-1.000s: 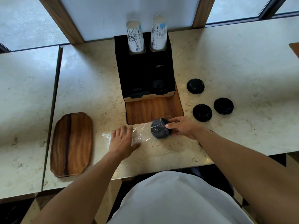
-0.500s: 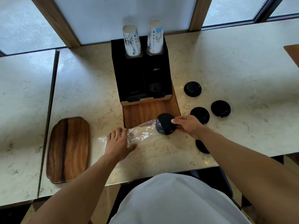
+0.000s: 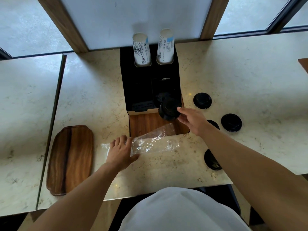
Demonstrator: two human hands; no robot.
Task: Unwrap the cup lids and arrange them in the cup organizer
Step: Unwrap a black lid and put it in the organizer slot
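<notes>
My right hand (image 3: 191, 120) grips a stack of black cup lids (image 3: 168, 110), held above the front right edge of the black cup organizer (image 3: 138, 84). The empty clear plastic wrapper (image 3: 155, 140) lies flat on the counter, pinned at its left end by my left hand (image 3: 120, 151). Several loose black lids lie on the counter to the right, among them one (image 3: 202, 100) near the organizer, one (image 3: 231, 122) further right, and one (image 3: 211, 160) partly hidden under my right forearm. Two stacks of paper cups (image 3: 141, 50) stand in the organizer's rear holes.
The organizer sits on a wooden board (image 3: 145, 123). A wooden tray (image 3: 70, 160) lies at the left on the marble counter (image 3: 241, 77). A second counter (image 3: 25, 114) adjoins on the left, across a narrow gap. Windows run behind.
My right hand has pulled the lid stack out of the wrapper and lifted it up and away to the organizer's front edge. The wrapper now lies empty under my left hand.
</notes>
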